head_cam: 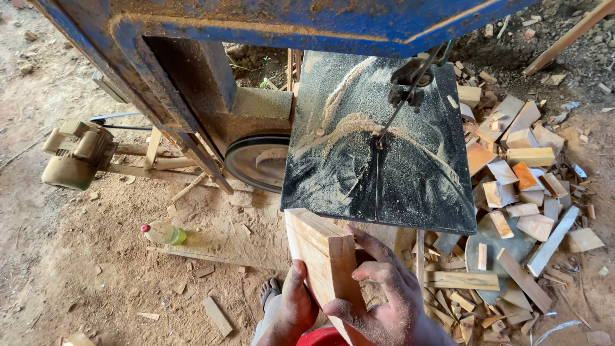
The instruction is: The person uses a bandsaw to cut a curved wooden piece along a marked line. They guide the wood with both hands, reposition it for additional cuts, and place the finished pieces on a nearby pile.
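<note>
A pale wooden block [320, 253] with pencil lines on it rests its far end at the near edge of the dark, sawdust-covered saw table [333, 160]. My left hand [291, 307] grips the block's left side from below. My right hand [381, 291] wraps over its near right corner, fingers curled on the end. The thin band saw blade [400, 106] comes down through the table's slot beyond the block, apart from it.
The blue rusty saw frame [256, 25] overhangs at the top, with a wheel [256, 163] below it. A motor [73, 157] sits left, a plastic bottle [165, 233] lies on the sawdust floor. A heap of wood offcuts [512, 179] fills the right. My sandalled foot [269, 291] shows below.
</note>
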